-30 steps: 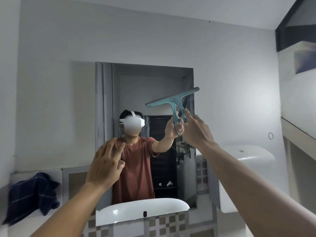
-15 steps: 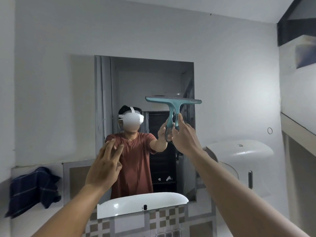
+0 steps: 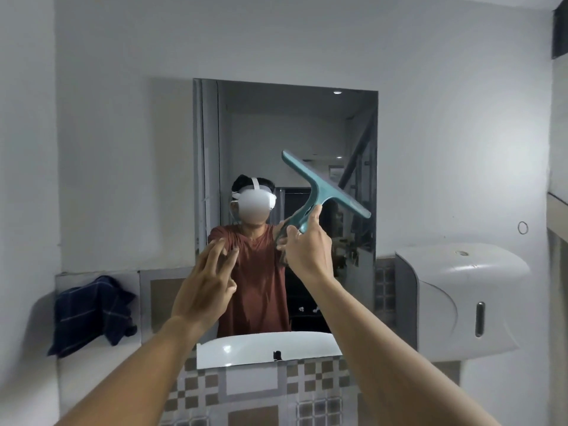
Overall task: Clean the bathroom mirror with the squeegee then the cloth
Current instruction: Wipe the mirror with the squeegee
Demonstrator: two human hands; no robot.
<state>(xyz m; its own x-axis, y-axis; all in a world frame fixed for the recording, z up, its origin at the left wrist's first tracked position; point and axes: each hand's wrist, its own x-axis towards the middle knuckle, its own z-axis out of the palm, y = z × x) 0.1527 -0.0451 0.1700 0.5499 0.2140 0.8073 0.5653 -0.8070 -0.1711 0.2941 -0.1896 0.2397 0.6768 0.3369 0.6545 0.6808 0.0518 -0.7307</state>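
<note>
The right hand [image 3: 309, 250] is wrapped round the handle of the teal squeegee [image 3: 322, 189], blade slanted across the mirror [image 3: 285, 124], probably to angle its edge for a pull. The left hand [image 3: 204, 284] floats empty, fingers spread. The dark cloth [image 3: 92, 315] waits on the ledge at left.

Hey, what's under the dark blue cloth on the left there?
The dark blue cloth lies crumpled on a pale ledge against the wall, left of the mirror. Bare ledge shows around it. Whatever sits directly beneath its folds is covered and cannot be seen.
</note>
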